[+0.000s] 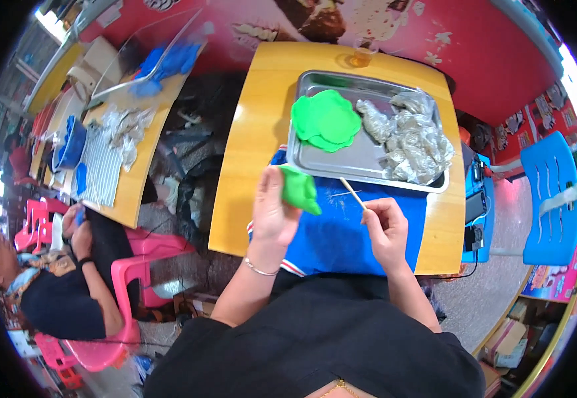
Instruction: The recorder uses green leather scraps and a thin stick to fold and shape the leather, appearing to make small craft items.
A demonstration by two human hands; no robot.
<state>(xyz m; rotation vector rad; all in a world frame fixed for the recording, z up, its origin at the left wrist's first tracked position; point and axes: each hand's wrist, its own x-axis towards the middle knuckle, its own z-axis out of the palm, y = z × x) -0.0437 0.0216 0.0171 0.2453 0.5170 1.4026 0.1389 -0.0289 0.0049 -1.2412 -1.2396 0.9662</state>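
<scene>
My left hand [272,215] grips a folded piece of soft green material [298,190], held up over the blue cloth [331,242] on the wooden table. My right hand [386,229] pinches a thin pale wooden stick [351,189], its tip pointing up and left. Another thin stick [341,193] lies on the cloth. Just beyond both hands, a metal tray [321,169] holds stacked flat green pieces [326,118] with scalloped edges on its left and crumpled translucent bags [413,142] on its right.
A cup [361,56] stands at the table's back edge. A blue chair [547,199] and boxes [504,341] are at the right. At left, a co-worker [56,298] sits on a pink chair [126,305] beside another table [139,192] holding blue items and bags.
</scene>
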